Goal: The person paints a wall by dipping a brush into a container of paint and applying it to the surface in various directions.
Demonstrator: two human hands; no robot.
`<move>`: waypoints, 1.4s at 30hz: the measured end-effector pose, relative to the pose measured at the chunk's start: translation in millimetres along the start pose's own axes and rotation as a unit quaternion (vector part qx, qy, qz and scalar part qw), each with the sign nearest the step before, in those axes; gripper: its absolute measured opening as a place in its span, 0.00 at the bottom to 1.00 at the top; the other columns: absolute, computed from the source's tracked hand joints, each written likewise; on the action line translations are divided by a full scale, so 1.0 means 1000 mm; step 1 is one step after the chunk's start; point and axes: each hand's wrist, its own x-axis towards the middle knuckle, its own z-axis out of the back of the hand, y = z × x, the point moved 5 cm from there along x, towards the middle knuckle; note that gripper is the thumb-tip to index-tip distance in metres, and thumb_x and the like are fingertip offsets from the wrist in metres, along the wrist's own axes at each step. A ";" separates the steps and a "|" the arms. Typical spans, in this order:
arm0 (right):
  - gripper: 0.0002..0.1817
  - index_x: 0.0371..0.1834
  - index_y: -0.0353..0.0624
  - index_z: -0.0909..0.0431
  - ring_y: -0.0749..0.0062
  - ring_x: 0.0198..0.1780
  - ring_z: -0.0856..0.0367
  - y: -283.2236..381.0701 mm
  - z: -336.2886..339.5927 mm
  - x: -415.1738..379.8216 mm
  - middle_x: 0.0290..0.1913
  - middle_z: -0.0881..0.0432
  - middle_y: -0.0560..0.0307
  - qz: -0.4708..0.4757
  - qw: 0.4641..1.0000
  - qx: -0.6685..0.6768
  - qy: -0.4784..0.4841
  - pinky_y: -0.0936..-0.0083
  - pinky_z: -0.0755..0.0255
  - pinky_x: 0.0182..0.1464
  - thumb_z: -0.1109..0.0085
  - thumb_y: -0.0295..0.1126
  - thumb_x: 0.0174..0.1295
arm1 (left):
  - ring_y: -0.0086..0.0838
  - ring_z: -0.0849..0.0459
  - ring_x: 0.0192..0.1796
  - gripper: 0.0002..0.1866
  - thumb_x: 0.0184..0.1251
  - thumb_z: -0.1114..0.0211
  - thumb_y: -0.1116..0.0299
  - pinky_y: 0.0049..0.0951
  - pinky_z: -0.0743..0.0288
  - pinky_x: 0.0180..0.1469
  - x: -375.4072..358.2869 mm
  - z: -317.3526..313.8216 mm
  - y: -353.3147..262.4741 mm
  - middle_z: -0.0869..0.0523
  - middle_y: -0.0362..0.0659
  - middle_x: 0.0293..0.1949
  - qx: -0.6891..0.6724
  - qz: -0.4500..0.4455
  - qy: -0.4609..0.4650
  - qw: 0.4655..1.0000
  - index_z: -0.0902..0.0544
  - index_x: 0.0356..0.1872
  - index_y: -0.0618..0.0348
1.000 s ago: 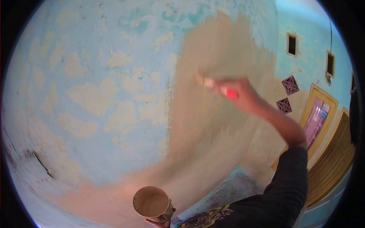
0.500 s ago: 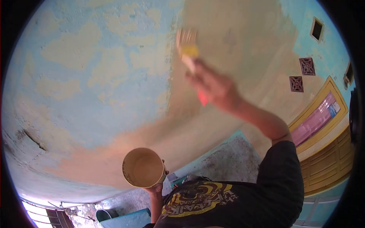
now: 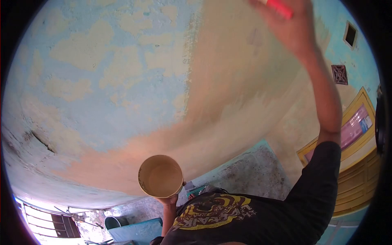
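My left hand is closed around the underside and side of a round paint bucket, its fingertips showing at the right edge. Inside lies brownish-tan paint. High at the upper right, my raised right hand grips a paintbrush with a red handle end; its bristles are cut off by the top of the view. Behind both hands rises the wall, worn light blue with cream patches on the left. A broad tan painted area covers its middle and right and runs down along the lower part.
To the right stand a yellow-framed window, brown wooden panelling and a patterned vent block. A dark tub and a blue surface are at lower left, near a barred opening. Rough grey floor lies below the wall.
My right hand has swung up and to the right with the paintbrush, whose bristles have left the view. The bucket has shifted slightly right in view.
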 end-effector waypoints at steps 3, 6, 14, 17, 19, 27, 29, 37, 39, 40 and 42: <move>0.09 0.48 0.37 0.12 0.60 0.46 0.09 0.011 0.013 0.034 0.44 0.09 0.47 0.140 0.976 -0.101 -0.133 0.71 0.15 0.49 0.34 0.21 0.67 | 0.73 0.32 0.71 0.50 0.68 0.43 0.29 0.78 0.19 0.52 0.000 0.001 0.001 0.34 0.61 0.75 0.009 0.001 -0.007 1.000 0.46 0.82 0.51; 0.18 0.56 0.48 0.13 0.61 0.52 0.11 0.046 -0.052 -0.043 0.56 0.13 0.51 0.114 0.988 -0.106 -0.008 0.70 0.14 0.46 0.34 0.23 0.63 | 0.72 0.31 0.71 0.50 0.68 0.42 0.30 0.76 0.18 0.52 -0.002 0.008 0.002 0.34 0.63 0.74 0.009 0.013 -0.033 0.999 0.45 0.81 0.52; 0.18 0.59 0.51 0.16 0.62 0.54 0.11 0.224 -0.193 -0.292 0.61 0.17 0.49 -0.014 0.928 0.236 0.289 0.69 0.13 0.41 0.39 0.28 0.65 | 0.68 0.25 0.67 0.50 0.68 0.42 0.30 0.67 0.14 0.50 -0.008 -0.001 -0.002 0.30 0.63 0.71 0.041 0.000 -0.070 0.997 0.43 0.81 0.54; 0.16 0.56 0.49 0.16 0.62 0.50 0.12 0.223 -0.200 -0.301 0.51 0.16 0.55 -0.034 0.900 0.292 0.322 0.65 0.16 0.41 0.43 0.29 0.67 | 0.68 0.26 0.68 0.50 0.68 0.42 0.30 0.67 0.15 0.51 -0.018 0.022 -0.012 0.31 0.62 0.72 0.173 -0.016 -0.096 0.980 0.44 0.81 0.54; 0.16 0.59 0.50 0.17 0.61 0.46 0.11 0.170 -0.186 -0.261 0.46 0.12 0.54 -0.087 0.919 0.277 0.266 0.66 0.15 0.44 0.43 0.30 0.69 | 0.68 0.27 0.69 0.50 0.68 0.42 0.30 0.67 0.15 0.51 -0.024 0.024 -0.013 0.31 0.62 0.72 0.166 -0.015 -0.099 0.981 0.44 0.81 0.53; 0.19 0.51 0.47 0.10 0.59 0.52 0.10 0.132 -0.084 -0.170 0.52 0.11 0.52 -0.081 0.981 0.161 0.070 0.69 0.11 0.47 0.32 0.19 0.56 | 0.68 0.29 0.70 0.51 0.68 0.42 0.29 0.68 0.16 0.53 -0.049 0.027 -0.017 0.32 0.61 0.73 0.082 0.002 -0.107 0.991 0.44 0.81 0.53; 0.16 0.49 0.46 0.10 0.58 0.55 0.10 0.162 -0.112 -0.212 0.52 0.11 0.49 -0.109 0.947 0.247 0.171 0.66 0.12 0.51 0.33 0.18 0.59 | 0.68 0.29 0.70 0.51 0.68 0.42 0.29 0.68 0.16 0.53 -0.052 0.028 -0.017 0.32 0.61 0.73 0.075 0.000 -0.110 0.991 0.44 0.81 0.53; 0.17 0.52 0.50 0.10 0.59 0.49 0.09 0.106 -0.115 -0.177 0.51 0.10 0.53 -0.117 0.949 0.260 0.134 0.67 0.13 0.51 0.32 0.21 0.60 | 0.68 0.31 0.72 0.51 0.68 0.42 0.29 0.68 0.16 0.54 -0.036 0.025 -0.010 0.33 0.60 0.74 0.052 0.021 -0.093 0.994 0.44 0.81 0.52; 0.18 0.51 0.51 0.10 0.59 0.48 0.09 0.079 -0.076 -0.133 0.49 0.09 0.53 -0.078 0.983 0.164 0.036 0.68 0.13 0.50 0.31 0.20 0.58 | 0.68 0.32 0.72 0.51 0.68 0.42 0.29 0.68 0.17 0.54 -0.029 0.021 -0.006 0.33 0.60 0.74 0.046 0.033 -0.085 0.995 0.44 0.81 0.52; 0.19 0.52 0.52 0.10 0.59 0.49 0.09 0.071 -0.061 -0.118 0.49 0.09 0.54 -0.062 0.992 0.110 -0.009 0.68 0.13 0.50 0.31 0.19 0.58 | 0.68 0.32 0.72 0.51 0.68 0.42 0.29 0.68 0.17 0.54 -0.026 0.018 -0.005 0.33 0.59 0.74 0.045 0.037 -0.075 0.995 0.44 0.81 0.52; 0.21 0.52 0.52 0.10 0.59 0.51 0.09 0.063 -0.053 -0.111 0.49 0.09 0.54 -0.058 0.995 0.060 -0.057 0.69 0.13 0.51 0.31 0.18 0.56 | 0.68 0.33 0.73 0.51 0.68 0.42 0.29 0.69 0.17 0.55 -0.018 0.015 -0.002 0.34 0.59 0.74 0.038 0.048 -0.062 0.996 0.44 0.81 0.52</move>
